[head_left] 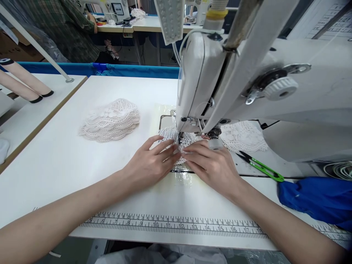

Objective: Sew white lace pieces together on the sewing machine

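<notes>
My left hand (151,163) lies flat with fingers stretched out, pressing a white lace piece (171,135) onto the bed of the white sewing machine (247,84). My right hand (211,163) rests beside it, fingers extended on the same lace, fingertips just in front of the needle and presser foot (180,138). The two hands nearly touch at the fingertips. More white lace (243,136) lies behind the needle, under the machine arm.
A stack of white lace pieces (111,120) sits on the table to the left. Green-handled thread snips (261,168) lie right of my right hand, blue cloth (316,198) beyond them. A printed ruler (176,224) runs along the table's front edge. A person stands at far left.
</notes>
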### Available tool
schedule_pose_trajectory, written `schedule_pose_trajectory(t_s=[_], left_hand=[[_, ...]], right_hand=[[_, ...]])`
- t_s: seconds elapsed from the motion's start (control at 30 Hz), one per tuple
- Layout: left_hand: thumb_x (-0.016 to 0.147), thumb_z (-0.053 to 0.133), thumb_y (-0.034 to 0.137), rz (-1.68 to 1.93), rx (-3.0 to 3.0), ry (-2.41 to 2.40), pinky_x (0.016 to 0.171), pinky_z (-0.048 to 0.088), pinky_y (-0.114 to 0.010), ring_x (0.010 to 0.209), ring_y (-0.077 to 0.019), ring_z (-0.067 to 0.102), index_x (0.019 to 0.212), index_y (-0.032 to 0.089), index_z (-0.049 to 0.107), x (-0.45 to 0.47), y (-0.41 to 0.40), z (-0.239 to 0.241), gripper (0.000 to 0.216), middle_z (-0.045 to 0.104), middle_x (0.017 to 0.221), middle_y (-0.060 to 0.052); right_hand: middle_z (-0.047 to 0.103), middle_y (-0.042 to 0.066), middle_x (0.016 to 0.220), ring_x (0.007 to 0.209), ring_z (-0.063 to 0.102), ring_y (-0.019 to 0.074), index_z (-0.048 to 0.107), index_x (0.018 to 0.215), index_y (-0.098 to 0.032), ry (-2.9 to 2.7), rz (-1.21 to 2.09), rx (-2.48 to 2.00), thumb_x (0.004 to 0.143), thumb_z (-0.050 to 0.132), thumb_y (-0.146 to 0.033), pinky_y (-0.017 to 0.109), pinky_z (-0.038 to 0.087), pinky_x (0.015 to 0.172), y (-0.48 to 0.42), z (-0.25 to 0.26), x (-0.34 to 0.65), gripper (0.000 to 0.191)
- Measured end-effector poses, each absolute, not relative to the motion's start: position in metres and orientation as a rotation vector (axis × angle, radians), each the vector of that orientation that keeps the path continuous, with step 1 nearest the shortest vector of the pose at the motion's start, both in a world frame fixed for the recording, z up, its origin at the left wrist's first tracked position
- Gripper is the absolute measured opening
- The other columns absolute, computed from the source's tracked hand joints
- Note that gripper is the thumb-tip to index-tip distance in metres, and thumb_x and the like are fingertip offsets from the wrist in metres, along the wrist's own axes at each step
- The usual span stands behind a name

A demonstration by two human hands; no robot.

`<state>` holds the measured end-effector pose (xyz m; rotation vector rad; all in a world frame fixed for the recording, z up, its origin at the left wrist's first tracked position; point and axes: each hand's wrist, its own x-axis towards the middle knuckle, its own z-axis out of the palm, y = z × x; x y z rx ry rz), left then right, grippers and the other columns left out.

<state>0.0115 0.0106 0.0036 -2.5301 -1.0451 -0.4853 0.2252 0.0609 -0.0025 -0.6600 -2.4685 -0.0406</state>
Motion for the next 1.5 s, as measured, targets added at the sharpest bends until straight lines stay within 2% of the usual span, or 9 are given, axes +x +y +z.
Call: schedule_pose_trajectory(t_s=[0.3, 0.5, 0.7, 0.83, 1.07, 1.23, 1.37, 1.5], left_hand=[[0.095, 0.051, 0.02, -0.511, -2.536, -1.117, 0.103, 0.04, -0.044, 0.118, -0.0216, 0.06, 0.113, 0.019, 0.065, 0.01, 0.012, 0.001, 0.023, 0.07, 0.114, -0.004], [0.097, 0.047, 0.019, -0.525, -2.557, -1.153, 0.105, 0.037, -0.048, 0.116, -0.0215, 0.061, 0.111, 0.018, 0.065, 0.009, 0.022, 0.0, 0.024, 0.07, 0.114, -0.007], [0.097, 0.046, 0.021, -0.492, -2.502, -1.168, 0.106, 0.036, -0.047, 0.113, -0.0199, 0.062, 0.112, 0.02, 0.065, 0.008, 0.028, 0.001, 0.024, 0.07, 0.114, -0.006], [0.096, 0.049, 0.023, -0.517, -2.441, -1.113, 0.107, 0.036, -0.045, 0.111, -0.0193, 0.063, 0.111, 0.02, 0.066, 0.011, 0.018, 0.0, 0.022, 0.071, 0.112, -0.004], [0.095, 0.048, 0.02, -0.541, -2.479, -1.113, 0.113, 0.033, -0.045, 0.106, -0.0182, 0.065, 0.112, 0.017, 0.065, 0.013, 0.009, 0.0, 0.024, 0.073, 0.107, -0.003], [0.096, 0.048, 0.019, -0.526, -2.476, -1.131, 0.11, 0.037, -0.044, 0.105, -0.0176, 0.066, 0.113, 0.014, 0.064, 0.013, 0.011, -0.001, 0.025, 0.073, 0.107, -0.006], [0.096, 0.047, 0.02, -0.511, -2.467, -1.155, 0.108, 0.039, -0.045, 0.106, -0.0184, 0.066, 0.116, 0.014, 0.064, 0.012, 0.013, -0.002, 0.027, 0.072, 0.11, -0.008], [0.096, 0.047, 0.021, -0.517, -2.483, -1.176, 0.107, 0.039, -0.047, 0.107, -0.0197, 0.066, 0.118, 0.013, 0.063, 0.011, 0.016, -0.002, 0.028, 0.071, 0.112, -0.009]], right_hand=[[0.075, -0.002, 0.096, 0.074, 0.065, 0.0122, 0.072, 0.091, -0.021, -2.473, -0.06, -0.675, 0.091, 0.059, -0.021, 0.036, 0.044, 0.092, 0.062, -0.002, 0.226, 0.013], [0.075, 0.0, 0.093, 0.082, 0.065, 0.0158, 0.072, 0.092, -0.022, -2.481, -0.102, -0.743, 0.093, 0.055, -0.025, 0.038, 0.044, 0.094, 0.069, -0.006, 0.224, 0.017], [0.074, 0.0, 0.102, 0.091, 0.064, 0.0171, 0.072, 0.095, -0.023, -2.466, -0.184, -0.775, 0.095, 0.053, -0.026, 0.037, 0.044, 0.092, 0.073, -0.006, 0.221, 0.019], [0.073, 0.001, 0.105, 0.094, 0.064, 0.0184, 0.071, 0.101, -0.021, -2.521, -0.27, -0.725, 0.095, 0.053, -0.028, 0.04, 0.041, 0.099, 0.067, -0.002, 0.223, 0.02], [0.074, 0.006, 0.096, 0.088, 0.065, 0.0196, 0.071, 0.104, -0.018, -2.596, -0.253, -0.731, 0.095, 0.052, -0.029, 0.041, 0.047, 0.095, 0.06, 0.0, 0.226, 0.024], [0.075, 0.004, 0.091, 0.082, 0.065, 0.0181, 0.072, 0.101, -0.019, -2.554, -0.307, -0.73, 0.095, 0.052, -0.029, 0.04, 0.044, 0.099, 0.062, 0.001, 0.225, 0.023], [0.075, 0.005, 0.096, 0.084, 0.064, 0.0179, 0.073, 0.101, -0.018, -2.562, -0.32, -0.742, 0.095, 0.052, -0.027, 0.039, 0.043, 0.098, 0.063, 0.002, 0.225, 0.023], [0.075, 0.004, 0.091, 0.086, 0.063, 0.0181, 0.073, 0.101, -0.017, -2.544, -0.37, -0.735, 0.095, 0.053, -0.028, 0.037, 0.042, 0.098, 0.066, -0.001, 0.225, 0.023]])
